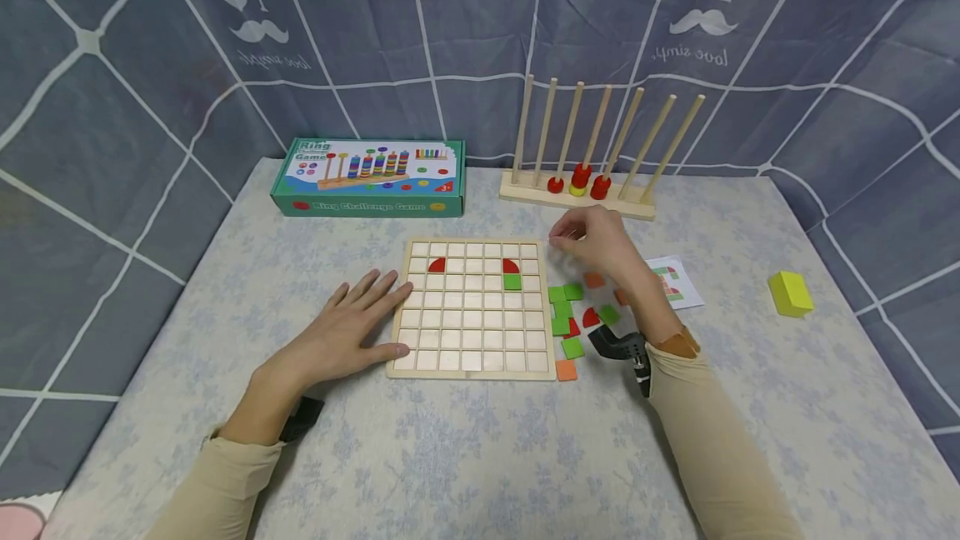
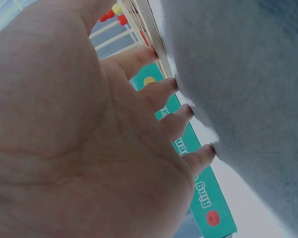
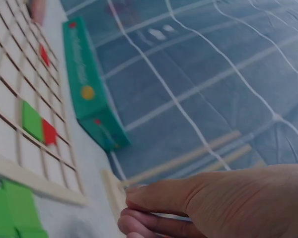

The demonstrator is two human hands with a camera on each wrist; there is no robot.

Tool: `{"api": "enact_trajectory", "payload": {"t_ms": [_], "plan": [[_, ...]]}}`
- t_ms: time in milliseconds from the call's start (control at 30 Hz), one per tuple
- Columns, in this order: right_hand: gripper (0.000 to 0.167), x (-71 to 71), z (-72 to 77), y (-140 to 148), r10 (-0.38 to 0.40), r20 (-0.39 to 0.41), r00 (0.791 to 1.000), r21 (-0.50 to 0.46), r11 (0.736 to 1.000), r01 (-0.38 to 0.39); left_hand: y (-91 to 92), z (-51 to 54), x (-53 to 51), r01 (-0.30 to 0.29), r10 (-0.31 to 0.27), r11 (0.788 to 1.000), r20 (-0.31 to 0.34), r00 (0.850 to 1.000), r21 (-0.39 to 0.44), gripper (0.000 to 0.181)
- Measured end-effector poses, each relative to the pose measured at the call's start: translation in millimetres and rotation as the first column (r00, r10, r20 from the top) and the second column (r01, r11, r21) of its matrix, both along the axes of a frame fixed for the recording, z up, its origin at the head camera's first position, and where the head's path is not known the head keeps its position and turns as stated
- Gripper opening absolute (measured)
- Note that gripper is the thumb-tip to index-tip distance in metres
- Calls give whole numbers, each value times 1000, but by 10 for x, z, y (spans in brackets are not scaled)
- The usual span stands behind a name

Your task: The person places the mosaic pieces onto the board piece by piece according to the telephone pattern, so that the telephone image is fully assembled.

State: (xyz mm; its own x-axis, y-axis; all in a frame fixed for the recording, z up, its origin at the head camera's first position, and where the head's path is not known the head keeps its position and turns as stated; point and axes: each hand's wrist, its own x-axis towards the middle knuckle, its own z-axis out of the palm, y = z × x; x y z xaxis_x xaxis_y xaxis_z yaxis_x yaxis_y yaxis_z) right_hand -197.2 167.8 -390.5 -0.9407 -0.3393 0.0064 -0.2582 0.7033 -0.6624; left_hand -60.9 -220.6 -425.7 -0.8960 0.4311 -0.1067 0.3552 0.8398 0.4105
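Observation:
A wooden grid board (image 1: 472,375) lies on the table, with two red quarter-round tiles (image 1: 437,265) and one green square tile (image 1: 512,282) in its cells. My left hand (image 1: 348,327) lies spread at the board's left edge, its thumb and index fingertips touching the frame. Beyond the board's upper right corner hovers my right hand (image 1: 600,244), fingers loosely bent; no thing shows between them in the right wrist view. Below it, green loose tiles (image 1: 573,348), red ones (image 1: 591,317) and orange ones (image 1: 566,370) lie beside the board, some overlapping.
A printed pattern card (image 1: 684,294) lies partly behind the right wrist. At the back stand a green Ring Challenge Game box (image 1: 367,207) and a wooden peg rack (image 1: 637,211) with red and yellow rings. A yellow block (image 1: 791,293) sits far right. Curtains (image 1: 480,32) close off the back.

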Motion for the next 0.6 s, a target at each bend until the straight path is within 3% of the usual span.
{"api": "enact_trajectory", "payload": {"t_ms": [200,333,467,600], "plan": [[14,-88,28,263,-55,1,998,19,998,55,-2,14,10,-7,7,1000,1,1000,3,88],[20,-112,-17,357,-91,96,991,55,995,86,-5,8,9,-15,15,1000,12,1000,6,89],[26,-134,-85,356,-80,191,978,103,993,61,-10,1,13,-18,17,1000,15,1000,7,89],[24,-147,-145,323,-56,192,980,115,993,34,-4,1,10,-15,15,1000,13,1000,6,89]]}}
